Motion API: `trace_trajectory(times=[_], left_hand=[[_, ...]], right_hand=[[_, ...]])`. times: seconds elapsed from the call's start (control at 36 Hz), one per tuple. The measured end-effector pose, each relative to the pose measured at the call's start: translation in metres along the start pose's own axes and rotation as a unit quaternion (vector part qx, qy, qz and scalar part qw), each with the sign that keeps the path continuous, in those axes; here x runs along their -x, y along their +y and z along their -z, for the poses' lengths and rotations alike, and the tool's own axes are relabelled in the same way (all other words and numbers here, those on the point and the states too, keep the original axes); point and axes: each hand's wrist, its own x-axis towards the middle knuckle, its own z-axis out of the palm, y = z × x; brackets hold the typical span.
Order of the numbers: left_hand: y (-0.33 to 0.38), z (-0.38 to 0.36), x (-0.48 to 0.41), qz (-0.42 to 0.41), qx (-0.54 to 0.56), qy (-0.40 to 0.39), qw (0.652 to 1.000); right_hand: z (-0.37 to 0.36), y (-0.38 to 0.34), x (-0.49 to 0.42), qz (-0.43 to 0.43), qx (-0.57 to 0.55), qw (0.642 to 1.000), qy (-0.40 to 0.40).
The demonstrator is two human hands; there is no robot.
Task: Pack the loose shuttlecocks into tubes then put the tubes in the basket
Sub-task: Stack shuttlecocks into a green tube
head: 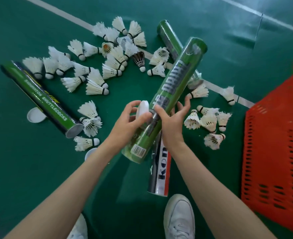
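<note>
My right hand [172, 121] grips a long green shuttlecock tube [175, 81] near its lower third; the tube is lifted and slants up to the right. My left hand [130, 119] pinches a white round cap [143, 109] right beside that tube. Several loose white shuttlecocks [97, 69] lie scattered on the green floor beyond my hands, and more shuttlecocks [208, 121] lie to the right. The orange slatted basket [276, 149] stands at the right edge.
A second green tube [44, 99] lies on the floor at left with a white cap [35, 115] beside it. Another green tube [170, 38] lies behind the held one. A black, white and red tube [160, 171] lies under my right wrist. My white shoes [179, 218] are at the bottom.
</note>
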Motion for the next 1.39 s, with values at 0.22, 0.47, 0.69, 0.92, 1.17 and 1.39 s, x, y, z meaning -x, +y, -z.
trace_trajectory(times=[0.22, 0.47, 0.69, 0.92, 1.17, 1.39], left_hand=[[-0.032, -0.005, 0.015, -0.101, -0.173, 0.003, 0.980], [-0.042, -0.011, 0.022, -0.093, -0.201, 0.036, 0.974], [-0.045, 0.007, 0.021, 0.064, -0.161, 0.036, 0.984], [-0.056, 0.039, 0.031, 0.067, -0.166, 0.120, 0.976], [-0.059, 0.066, 0.045, 0.059, -0.196, 0.114, 0.972], [-0.070, 0.064, 0.062, 0.011, -0.283, 0.001, 0.959]], right_hand=[[0.009, 0.022, 0.018, -0.089, -0.060, 0.994, -0.024], [0.014, 0.025, 0.027, -0.082, 0.062, 0.993, -0.061], [0.007, 0.033, 0.030, -0.141, 0.068, 0.985, -0.078], [-0.005, 0.040, 0.017, -0.184, 0.063, 0.981, -0.017], [-0.010, 0.044, 0.014, -0.150, 0.290, 0.943, -0.062], [-0.020, 0.003, -0.019, -0.194, 0.019, 0.979, -0.059]])
